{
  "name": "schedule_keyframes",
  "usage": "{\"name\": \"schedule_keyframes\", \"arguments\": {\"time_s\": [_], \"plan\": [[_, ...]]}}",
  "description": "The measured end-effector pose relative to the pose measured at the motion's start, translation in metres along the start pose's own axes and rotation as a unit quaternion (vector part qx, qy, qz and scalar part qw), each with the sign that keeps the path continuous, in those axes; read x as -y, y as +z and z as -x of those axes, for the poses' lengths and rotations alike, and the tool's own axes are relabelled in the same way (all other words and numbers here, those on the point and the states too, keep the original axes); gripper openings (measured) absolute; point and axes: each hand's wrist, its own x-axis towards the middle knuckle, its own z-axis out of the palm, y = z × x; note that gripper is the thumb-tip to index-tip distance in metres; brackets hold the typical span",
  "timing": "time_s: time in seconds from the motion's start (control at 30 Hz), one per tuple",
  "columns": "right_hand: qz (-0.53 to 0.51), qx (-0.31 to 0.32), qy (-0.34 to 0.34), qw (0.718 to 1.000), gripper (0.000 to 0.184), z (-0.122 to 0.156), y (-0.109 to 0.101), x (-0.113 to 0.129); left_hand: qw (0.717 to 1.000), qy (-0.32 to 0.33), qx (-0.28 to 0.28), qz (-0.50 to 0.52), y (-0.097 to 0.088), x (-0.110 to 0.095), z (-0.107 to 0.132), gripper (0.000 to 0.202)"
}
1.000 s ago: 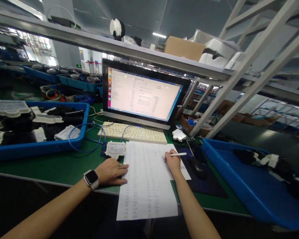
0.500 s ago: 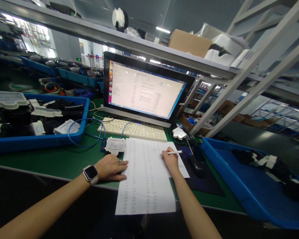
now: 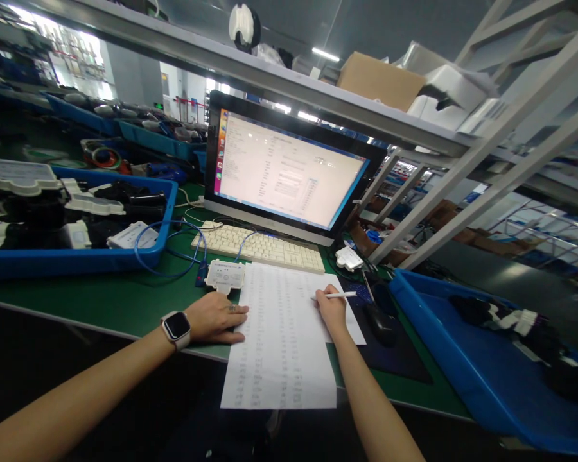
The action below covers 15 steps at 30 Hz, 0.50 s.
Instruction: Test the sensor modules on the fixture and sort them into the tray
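Pinching pen (image 3: 341, 294) in right hand (image 3: 332, 310), aimed leftward over printed sheet (image 3: 279, 350); resting spread left hand (image 3: 216, 319) on its left edge.

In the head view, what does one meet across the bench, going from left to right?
Left blue tray, left hand, right hand, mouse, right blue tray; the paper overlaps both hands.

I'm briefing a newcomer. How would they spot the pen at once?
Find the monitor, then the keyboard at its foot. Just below lies a printed sheet, with the right hand at its right side. That hand grips the pen: slim and white, unlike the bulky black mouse nearby.
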Motion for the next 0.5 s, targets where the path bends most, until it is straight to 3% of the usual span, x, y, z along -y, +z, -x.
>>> {"name": "schedule_keyframes", "arguments": {"time_s": [0.5], "plan": [[0.002, -0.010, -0.008, 1.000, 0.024, 0.0001, -0.0007, -0.0005, 1.000, -0.001, 0.001, -0.001, -0.0004, -0.0001, 0.0001, 0.038]]}}
